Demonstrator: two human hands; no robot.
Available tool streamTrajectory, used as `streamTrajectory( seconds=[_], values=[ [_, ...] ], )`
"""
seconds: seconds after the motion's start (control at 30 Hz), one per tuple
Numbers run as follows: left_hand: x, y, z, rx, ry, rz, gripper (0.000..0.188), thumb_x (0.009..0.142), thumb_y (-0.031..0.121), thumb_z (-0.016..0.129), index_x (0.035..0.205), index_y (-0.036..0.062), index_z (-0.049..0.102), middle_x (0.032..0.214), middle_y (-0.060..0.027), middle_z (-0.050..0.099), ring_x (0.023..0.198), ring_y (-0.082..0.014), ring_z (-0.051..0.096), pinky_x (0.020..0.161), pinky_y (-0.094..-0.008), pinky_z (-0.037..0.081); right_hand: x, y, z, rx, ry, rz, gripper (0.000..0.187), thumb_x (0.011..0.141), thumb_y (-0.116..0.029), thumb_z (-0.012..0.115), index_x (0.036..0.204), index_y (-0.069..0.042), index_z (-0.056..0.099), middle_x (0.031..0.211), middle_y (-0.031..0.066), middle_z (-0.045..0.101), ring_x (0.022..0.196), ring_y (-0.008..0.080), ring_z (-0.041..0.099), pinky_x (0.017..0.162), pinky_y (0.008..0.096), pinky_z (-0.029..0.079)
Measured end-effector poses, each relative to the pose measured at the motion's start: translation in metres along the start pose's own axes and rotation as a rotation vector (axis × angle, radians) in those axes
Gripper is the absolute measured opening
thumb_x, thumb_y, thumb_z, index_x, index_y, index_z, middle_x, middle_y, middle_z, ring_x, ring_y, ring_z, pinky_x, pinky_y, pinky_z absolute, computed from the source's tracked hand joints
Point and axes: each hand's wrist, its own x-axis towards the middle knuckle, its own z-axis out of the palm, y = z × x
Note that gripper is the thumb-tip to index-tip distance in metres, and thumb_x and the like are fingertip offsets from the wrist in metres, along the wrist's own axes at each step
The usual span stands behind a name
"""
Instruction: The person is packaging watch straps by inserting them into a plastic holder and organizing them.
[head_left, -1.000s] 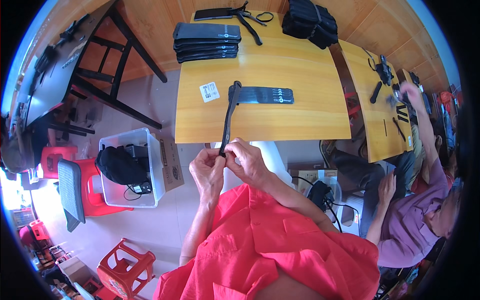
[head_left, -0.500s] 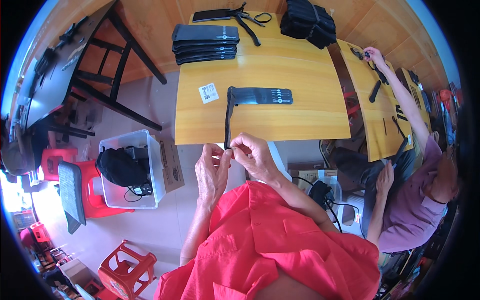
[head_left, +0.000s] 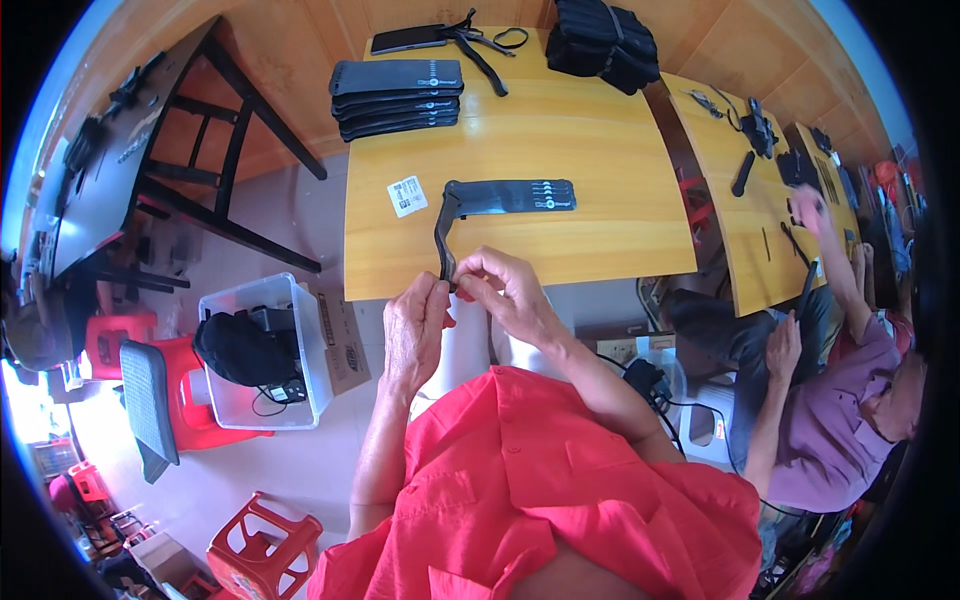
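Note:
A flat black panel [head_left: 508, 197] with pale print at its right end lies on the yellow wooden table [head_left: 610, 235]. From its left end a narrow black strap [head_left: 443, 235] runs toward me over the front edge. My left hand [head_left: 413, 325] is closed, thumb and fingers pinching the strap's near end. Against it my right hand [head_left: 510, 298] also pinches that end, fingertips meeting the left ones. Whatever detail sits between the fingertips is hidden. Beside the strap's far end lies a small white printed label [head_left: 406, 196].
Black panels [head_left: 396, 76] are stacked at the far left, near a dark phone [head_left: 408, 39] and a tied black bundle [head_left: 603, 45]. On my right a co-worker [head_left: 825, 420] sits at another table. A clear plastic bin [head_left: 312, 350] and red stools [head_left: 265, 550] stand left.
Both hands have moved slightly up toward the table edge, and the strap now bends instead of hanging straight. The co-worker's far hand has come back from the far end of the side table.

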Motion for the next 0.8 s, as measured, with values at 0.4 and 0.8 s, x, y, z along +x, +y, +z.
streamTrajectory(
  seconds=[0.4,0.8],
  values=[
    [-0.002,-0.012,-0.001,-0.447,0.103,-0.29,0.038,0.079,0.01,0.045,0.115,0.0027,0.035,0.095,-0.0214,0.059,0.069,-0.0255,0.065,0.06,-0.0297,0.054,0.047,0.069,-0.026,-0.799,0.263,-0.267,0.019,0.077,-0.003,0.058,0.096,0.0,0.057,0.098,0.0117,0.055,0.097,0.0291,0.053,0.086,0.0358,0.043],
    [0.05,-0.045,-0.004,-1.127,-0.407,-0.728,0.025,0.094,0.02,0.043,0.104,-0.0012,0.049,0.057,0.0035,0.033,0.043,-0.0035,0.03,0.035,-0.0158,0.026,0.064,0.102,-0.03,-1.275,0.089,-0.273,0.057,0.089,-0.04,0.044,0.135,-0.01,0.033,0.141,0.0113,0.029,0.13,0.0273,0.028,0.103,0.0476,0.022]
  ],
)
